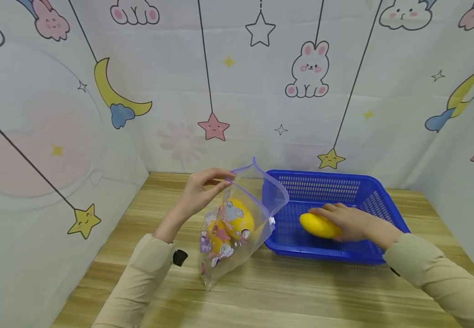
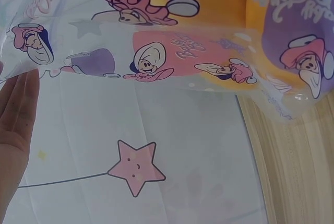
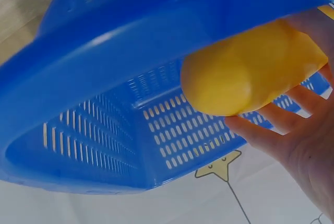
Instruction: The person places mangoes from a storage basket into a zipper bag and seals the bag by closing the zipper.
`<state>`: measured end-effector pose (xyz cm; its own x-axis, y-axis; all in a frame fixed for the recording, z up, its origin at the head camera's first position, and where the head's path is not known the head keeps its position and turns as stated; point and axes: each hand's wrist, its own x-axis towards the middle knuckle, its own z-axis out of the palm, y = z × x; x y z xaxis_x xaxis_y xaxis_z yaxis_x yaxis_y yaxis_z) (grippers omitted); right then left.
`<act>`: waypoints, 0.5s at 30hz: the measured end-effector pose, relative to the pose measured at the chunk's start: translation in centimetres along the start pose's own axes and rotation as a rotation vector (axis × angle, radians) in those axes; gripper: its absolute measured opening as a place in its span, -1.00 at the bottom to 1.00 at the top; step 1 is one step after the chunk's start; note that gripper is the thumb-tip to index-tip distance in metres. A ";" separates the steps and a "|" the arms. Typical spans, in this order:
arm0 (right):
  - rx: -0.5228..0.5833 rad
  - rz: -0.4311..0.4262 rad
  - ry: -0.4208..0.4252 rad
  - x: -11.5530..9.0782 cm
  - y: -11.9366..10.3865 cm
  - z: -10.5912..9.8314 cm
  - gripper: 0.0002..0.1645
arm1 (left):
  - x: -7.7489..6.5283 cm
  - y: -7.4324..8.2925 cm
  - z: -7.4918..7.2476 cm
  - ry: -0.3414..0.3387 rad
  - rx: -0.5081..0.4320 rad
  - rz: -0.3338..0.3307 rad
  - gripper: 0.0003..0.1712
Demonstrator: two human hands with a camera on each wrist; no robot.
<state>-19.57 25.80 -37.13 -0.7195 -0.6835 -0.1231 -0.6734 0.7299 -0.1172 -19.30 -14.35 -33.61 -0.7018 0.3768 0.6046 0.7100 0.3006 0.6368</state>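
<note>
In the head view my left hand (image 1: 206, 189) pinches the rim of a clear printed zip bag (image 1: 237, 269) with a purple zip edge and white slider. The bag's mouth gapes, and rounded yellow-orange items (image 1: 243, 221) sit inside; their kind is blurred by the print. Over the blue basket my right hand (image 1: 347, 222) holds a smooth, oblong yellow fruit (image 1: 319, 226). Up close in the right wrist view, fingers and thumb wrap around the yellow fruit (image 3: 245, 70), inside the rim of the basket (image 3: 120, 41).
The blue perforated basket (image 1: 323, 250) stands on the wood-grain table (image 1: 302, 296), right of the bag. White curtains (image 1: 253, 91) with cartoon stars, moons and rabbits enclose the table at the back and both sides.
</note>
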 end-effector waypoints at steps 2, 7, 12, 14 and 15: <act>0.025 0.002 0.000 0.0 -0.2 -0.2 -0.07 | 0.0 0.0 0.0 0.002 -0.002 0.000 -0.78; 0.064 0.010 0.025 -0.3 -0.6 -0.2 -0.04 | -0.1 0.0 0.0 0.001 -0.008 -0.001 -0.78; 0.094 0.005 0.070 -0.4 -0.8 0.1 -0.03 | -0.1 -0.1 0.0 0.003 -0.011 0.005 -0.78; 0.101 0.006 0.086 -0.4 -0.8 0.2 -0.02 | -0.1 -0.1 -0.1 0.004 -0.011 0.009 -0.78; 0.104 0.004 0.095 -0.5 -0.9 0.2 -0.02 | -0.1 -0.1 -0.1 0.004 -0.011 0.010 -0.78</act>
<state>-18.62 25.49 -37.15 -0.7385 -0.6735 -0.0306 -0.6525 0.7255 -0.2189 -19.28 -14.46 -33.66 -0.6950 0.3759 0.6129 0.7163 0.2877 0.6358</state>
